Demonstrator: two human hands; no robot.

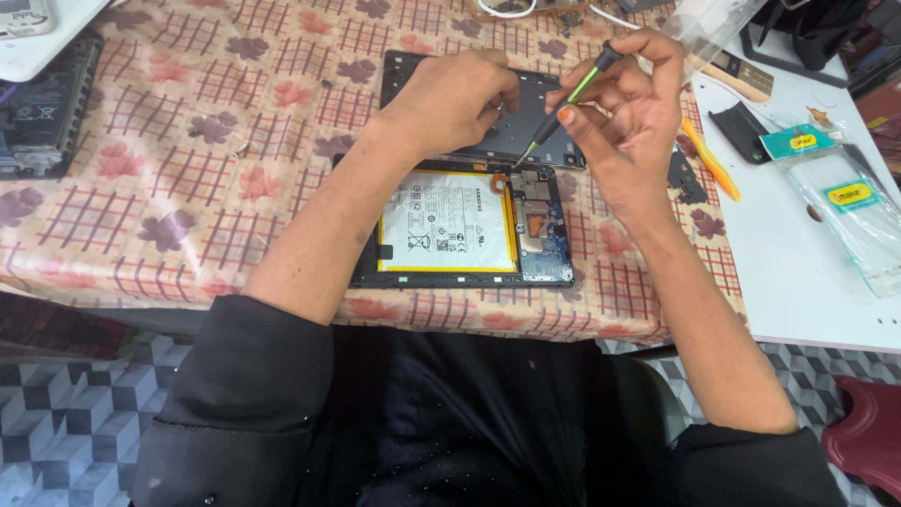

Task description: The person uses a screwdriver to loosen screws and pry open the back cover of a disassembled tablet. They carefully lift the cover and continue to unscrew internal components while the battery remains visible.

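Observation:
An opened tablet [554, 268] lies near the table's front edge, showing its white battery [449, 225] and a circuit board at the right end. My right hand [624, 117] grips a green and black screwdriver [568, 99], tilted, with its tip down at the board's top corner. My left hand [450, 94] rests fingers curled on the dark back cover [540, 122] that lies just behind the tablet; whether it pinches something small I cannot tell.
A floral checked cloth [188, 188] covers the table. A dark device [42, 103] lies at far left. On the white surface [798, 282] at right are clear plastic packets [854, 216], an orange pry tool [710, 161] and a dark flat piece [739, 131].

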